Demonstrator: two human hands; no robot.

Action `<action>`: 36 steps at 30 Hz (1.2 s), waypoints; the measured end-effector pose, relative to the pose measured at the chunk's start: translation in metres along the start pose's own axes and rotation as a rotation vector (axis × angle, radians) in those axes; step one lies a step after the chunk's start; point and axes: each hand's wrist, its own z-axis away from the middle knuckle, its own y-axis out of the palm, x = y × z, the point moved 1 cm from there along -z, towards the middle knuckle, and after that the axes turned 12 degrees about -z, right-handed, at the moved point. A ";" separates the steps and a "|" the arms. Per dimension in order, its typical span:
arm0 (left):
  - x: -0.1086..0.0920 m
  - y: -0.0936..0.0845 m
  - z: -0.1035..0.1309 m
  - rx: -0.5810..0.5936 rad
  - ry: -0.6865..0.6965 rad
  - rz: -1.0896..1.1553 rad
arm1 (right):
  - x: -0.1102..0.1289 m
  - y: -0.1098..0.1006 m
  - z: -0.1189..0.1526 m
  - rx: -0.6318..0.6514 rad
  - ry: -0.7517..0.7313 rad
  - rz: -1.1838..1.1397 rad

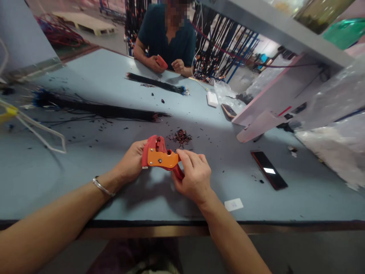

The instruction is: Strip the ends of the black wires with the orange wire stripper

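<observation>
- Evidently a two-handed hold. Head view: a red-and-orange hand tool (163, 158) is raised over the near side of the bench (234, 163), between the wearer's hands.
- Right hand (196, 175): closed round the handles, fingers over the upper part, palm behind. Judgement: a hold that lets a squeeze work the lever.
- Left hand (131, 161): at the tool's red head, fingers bent and partly hidden behind it. Cannot tell whether they grip the head, something thin, or nothing; the placing probably steadies the front end.
- Tool attitude: tilted, notched end up and away from the wearer, perhaps so that the mouth stays in sight.
- Scrap pile (181, 137): small dark bits just beyond the tool, loosely heaped; likely gathered there because the work sits close by.
- Long wire bundle (102, 108): black, lying beyond the left hand, strands roughly parallel, one end towards the tool. Presumably laid so for easy reach.
- Short wire bundle (156, 83): farther off, near a co-worker (148, 38) holding a red tool (162, 62); seemingly within that person's reach.
- Phone (269, 170): flat, well right of both hands, probably to leave elbow room.
</observation>
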 end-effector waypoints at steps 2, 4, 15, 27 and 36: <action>0.001 0.000 0.000 0.011 -0.017 0.016 | 0.000 0.000 0.000 0.001 0.000 -0.005; 0.001 0.000 0.001 0.019 -0.029 0.032 | 0.000 0.001 0.000 0.004 0.006 -0.006; 0.007 -0.001 -0.001 0.060 0.056 -0.049 | -0.001 0.003 0.001 0.038 0.082 -0.081; 0.000 -0.002 0.001 -0.041 0.142 -0.249 | 0.009 -0.010 -0.018 0.289 0.667 -0.831; 0.001 0.003 0.002 -0.071 0.119 -0.322 | 0.001 0.006 -0.007 0.290 0.958 -1.424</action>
